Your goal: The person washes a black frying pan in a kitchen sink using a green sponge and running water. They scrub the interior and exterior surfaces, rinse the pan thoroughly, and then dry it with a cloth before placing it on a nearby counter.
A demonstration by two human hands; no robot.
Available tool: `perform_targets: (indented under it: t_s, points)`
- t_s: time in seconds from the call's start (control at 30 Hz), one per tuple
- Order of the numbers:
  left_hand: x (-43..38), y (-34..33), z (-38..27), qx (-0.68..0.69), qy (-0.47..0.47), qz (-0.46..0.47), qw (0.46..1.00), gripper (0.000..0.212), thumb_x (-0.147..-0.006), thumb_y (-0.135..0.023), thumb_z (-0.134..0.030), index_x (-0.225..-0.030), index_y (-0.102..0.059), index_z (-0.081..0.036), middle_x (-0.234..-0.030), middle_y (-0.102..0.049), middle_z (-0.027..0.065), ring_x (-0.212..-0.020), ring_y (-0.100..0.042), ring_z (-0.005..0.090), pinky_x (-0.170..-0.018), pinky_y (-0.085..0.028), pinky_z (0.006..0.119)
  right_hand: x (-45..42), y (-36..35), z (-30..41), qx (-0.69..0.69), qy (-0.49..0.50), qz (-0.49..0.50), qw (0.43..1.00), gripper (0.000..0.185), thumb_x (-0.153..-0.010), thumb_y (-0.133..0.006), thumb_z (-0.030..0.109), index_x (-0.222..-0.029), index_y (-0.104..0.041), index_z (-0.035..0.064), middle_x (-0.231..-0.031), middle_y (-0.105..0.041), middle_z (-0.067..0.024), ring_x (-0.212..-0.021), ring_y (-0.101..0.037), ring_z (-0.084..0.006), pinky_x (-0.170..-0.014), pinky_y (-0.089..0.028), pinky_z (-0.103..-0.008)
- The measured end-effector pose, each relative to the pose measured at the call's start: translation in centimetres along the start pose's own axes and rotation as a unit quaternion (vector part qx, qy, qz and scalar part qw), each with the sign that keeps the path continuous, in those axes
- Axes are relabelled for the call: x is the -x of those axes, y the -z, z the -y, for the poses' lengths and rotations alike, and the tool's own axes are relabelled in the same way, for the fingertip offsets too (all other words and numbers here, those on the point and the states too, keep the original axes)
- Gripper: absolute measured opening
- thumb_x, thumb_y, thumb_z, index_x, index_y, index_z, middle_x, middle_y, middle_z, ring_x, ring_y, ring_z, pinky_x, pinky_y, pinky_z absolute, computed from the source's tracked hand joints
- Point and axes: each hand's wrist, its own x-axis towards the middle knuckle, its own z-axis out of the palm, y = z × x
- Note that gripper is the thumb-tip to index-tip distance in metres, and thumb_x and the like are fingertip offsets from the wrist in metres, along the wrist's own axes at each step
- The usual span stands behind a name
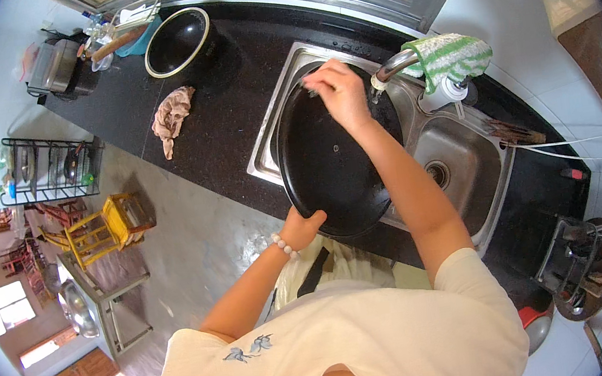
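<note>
A large, round black lid point(334, 183) with a small metal fastener at its middle is tilted over the left basin of a steel double sink point(266, 161). My left hand point(302, 229), wearing a bracelet of pale beads, grips the lid's near rim with the thumb on top. Over the lid's far part is my right hand point(343, 94), its fingers bent and slightly blurred. Something small and greyish shows at those fingertips; whether it is a scrubber or water is unclear. Water runs from the curved tap point(393, 66) just right of that hand.
A green-striped cloth point(449, 57) hangs over the tap, above a white bottle point(445, 92). The right basin point(458, 150) has a drain. Leftward on the black counter point(233, 105) are a crumpled cloth point(173, 116) and a black bowl point(179, 41). A yellow chair point(123, 220) stands behind.
</note>
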Motion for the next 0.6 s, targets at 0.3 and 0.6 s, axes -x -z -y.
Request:
perform_targets:
  t_s: [0.3, 0.6]
  points:
    - [-2.5, 0.8, -0.6, 0.039, 0.075, -0.036, 0.996, 0.025, -0.084, -0.058, -0.006, -0.107, -0.056, 0.003, -0.086, -0.061, 0.0063, -0.067, -0.058, 0.0129, -0.055, -0.049, 0.029, 5.8, -3.0, 7.9, -0.068, 0.011, 0.075, 0.995, 0.011, -0.066, -0.074, 0.001, -0.072, -0.067, 0.0047, -0.074, -0.054, -0.0082, -0.073, -0.056, -0.0261, -0.064, -0.047, -0.0348]
    - [-3.7, 0.6, -2.6, 0.03, 0.087, -0.014, 0.996, 0.032, -0.089, -0.058, -0.01, -0.119, -0.051, -0.001, -0.1, -0.062, 0.0083, -0.08, -0.062, 0.0161, -0.06, -0.052, 0.029, 5.4, -3.8, 8.2, -0.143, -0.271, 0.053, 0.95, 0.008, -0.074, -0.075, 0.0, -0.075, -0.067, 0.0011, -0.076, -0.064, -0.0069, -0.07, -0.062, -0.0118, -0.064, -0.049, -0.0249]
